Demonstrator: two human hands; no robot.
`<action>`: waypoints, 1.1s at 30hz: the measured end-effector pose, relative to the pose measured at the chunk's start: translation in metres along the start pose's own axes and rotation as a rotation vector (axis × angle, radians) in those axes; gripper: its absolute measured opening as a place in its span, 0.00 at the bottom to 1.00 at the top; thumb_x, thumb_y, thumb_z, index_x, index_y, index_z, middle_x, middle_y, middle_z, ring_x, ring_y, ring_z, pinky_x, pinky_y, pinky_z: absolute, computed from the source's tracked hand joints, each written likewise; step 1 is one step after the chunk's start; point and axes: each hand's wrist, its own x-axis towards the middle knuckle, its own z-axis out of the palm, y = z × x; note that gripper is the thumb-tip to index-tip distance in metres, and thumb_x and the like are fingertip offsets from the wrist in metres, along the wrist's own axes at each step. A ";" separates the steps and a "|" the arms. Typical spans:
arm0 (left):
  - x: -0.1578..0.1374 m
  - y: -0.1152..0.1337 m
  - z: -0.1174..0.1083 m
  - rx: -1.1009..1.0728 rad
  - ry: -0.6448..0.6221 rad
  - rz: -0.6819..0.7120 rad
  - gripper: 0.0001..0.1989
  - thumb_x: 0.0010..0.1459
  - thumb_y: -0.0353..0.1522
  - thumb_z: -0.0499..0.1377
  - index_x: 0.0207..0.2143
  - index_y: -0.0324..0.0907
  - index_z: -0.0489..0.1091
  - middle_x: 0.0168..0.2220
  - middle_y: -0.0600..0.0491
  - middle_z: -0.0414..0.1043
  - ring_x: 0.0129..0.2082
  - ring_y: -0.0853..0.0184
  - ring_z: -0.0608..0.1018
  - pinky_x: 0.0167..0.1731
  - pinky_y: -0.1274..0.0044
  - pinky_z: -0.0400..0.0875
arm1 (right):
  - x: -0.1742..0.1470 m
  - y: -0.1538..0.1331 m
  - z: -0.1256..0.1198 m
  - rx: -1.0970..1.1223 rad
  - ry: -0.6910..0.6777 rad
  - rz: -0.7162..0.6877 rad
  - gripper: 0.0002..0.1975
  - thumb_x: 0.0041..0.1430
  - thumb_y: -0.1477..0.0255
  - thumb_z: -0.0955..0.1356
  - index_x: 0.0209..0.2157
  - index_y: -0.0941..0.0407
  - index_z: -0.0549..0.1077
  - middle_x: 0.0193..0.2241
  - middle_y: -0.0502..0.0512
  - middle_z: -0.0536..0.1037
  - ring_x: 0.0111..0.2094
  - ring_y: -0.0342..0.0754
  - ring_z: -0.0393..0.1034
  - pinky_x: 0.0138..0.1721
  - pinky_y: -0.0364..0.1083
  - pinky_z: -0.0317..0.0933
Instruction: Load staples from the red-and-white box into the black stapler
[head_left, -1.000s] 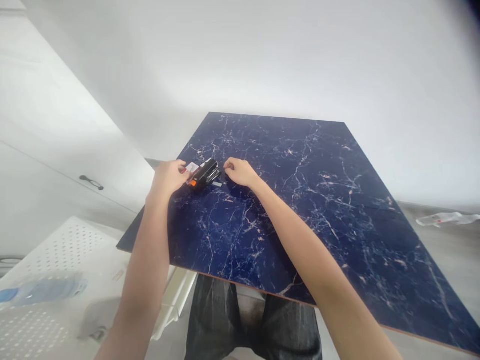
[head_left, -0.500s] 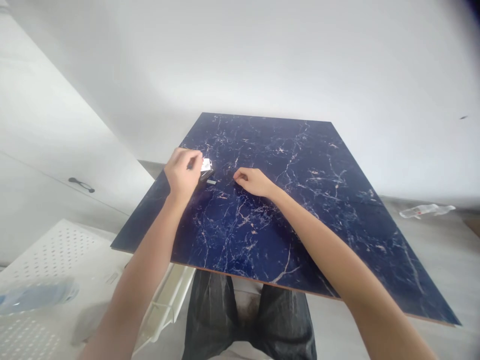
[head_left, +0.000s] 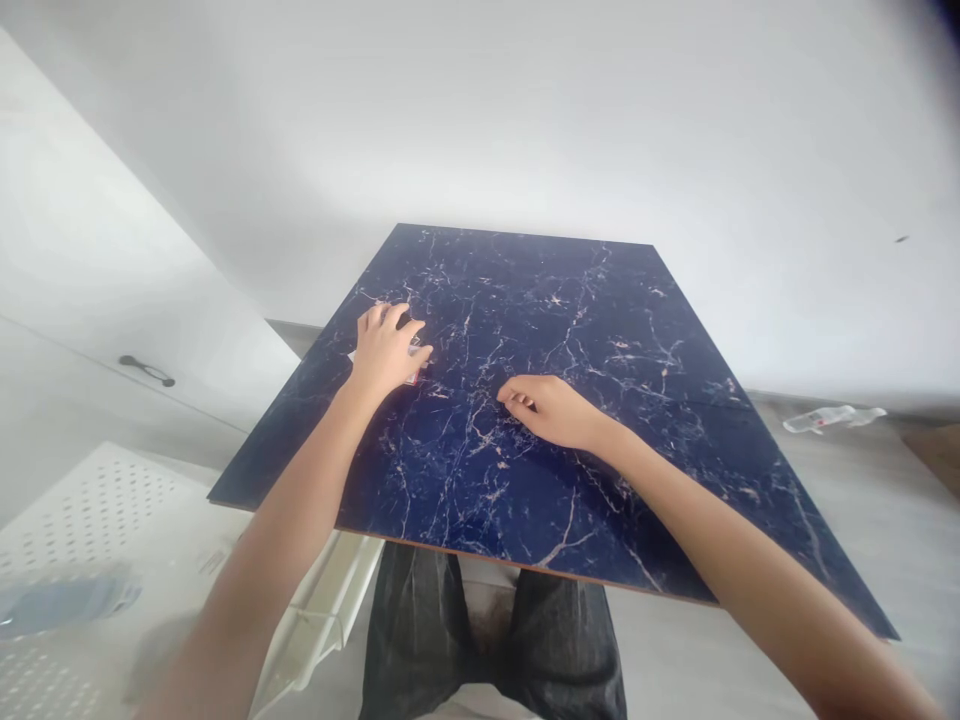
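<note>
On the left side of the dark blue marbled table point(head_left: 480, 480), my left hand point(head_left: 384, 345) is spread with its fingers apart. Beneath it lies a small flat item with white and red edges point(head_left: 414, 378), mostly covered by the palm, so its kind is not clear. My right hand point(head_left: 553, 408) rests low over the middle of the table, its thumb and fingers curled together. Whatever those fingertips pinch, if anything, is hidden or too small to make out.
A white perforated surface point(head_left: 112, 500) with a clear plastic bottle point(head_left: 67, 602) stands lower left. A pale rack point(head_left: 322, 600) sits under the table's near edge. Another clear bottle point(head_left: 832, 418) lies beyond the right edge. White walls point(head_left: 510, 120) rise behind.
My left hand has gone from a pinch to spread fingers, lowered over the small item. My right hand has moved right and nearer to me. The dark object beside the left hand is now covered.
</note>
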 end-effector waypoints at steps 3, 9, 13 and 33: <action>0.003 0.001 0.005 0.013 -0.013 -0.022 0.18 0.65 0.39 0.63 0.55 0.45 0.79 0.65 0.43 0.68 0.65 0.42 0.65 0.64 0.51 0.60 | -0.024 0.002 0.000 -0.062 0.056 -0.014 0.12 0.70 0.76 0.64 0.46 0.53 0.79 0.45 0.55 0.84 0.45 0.52 0.80 0.50 0.52 0.72; 0.009 -0.004 0.006 0.035 0.020 -0.102 0.18 0.63 0.38 0.65 0.53 0.42 0.80 0.67 0.41 0.66 0.65 0.40 0.66 0.64 0.50 0.61 | -0.041 0.006 -0.005 -0.150 0.124 0.028 0.14 0.73 0.71 0.62 0.53 0.52 0.77 0.51 0.57 0.82 0.52 0.56 0.78 0.57 0.58 0.71; 0.007 0.000 -0.002 -0.040 0.106 -0.025 0.21 0.61 0.38 0.67 0.55 0.42 0.78 0.68 0.40 0.65 0.67 0.39 0.64 0.66 0.47 0.58 | -0.046 0.016 -0.009 -0.301 0.128 0.093 0.28 0.72 0.61 0.64 0.70 0.51 0.63 0.64 0.63 0.72 0.64 0.65 0.68 0.65 0.67 0.64; -0.002 0.128 0.026 -0.457 -0.447 0.461 0.36 0.73 0.48 0.51 0.75 0.37 0.51 0.76 0.39 0.48 0.77 0.52 0.51 0.74 0.57 0.47 | -0.032 0.026 0.012 -0.325 0.105 0.024 0.49 0.62 0.55 0.70 0.75 0.63 0.50 0.73 0.73 0.57 0.73 0.70 0.52 0.71 0.69 0.51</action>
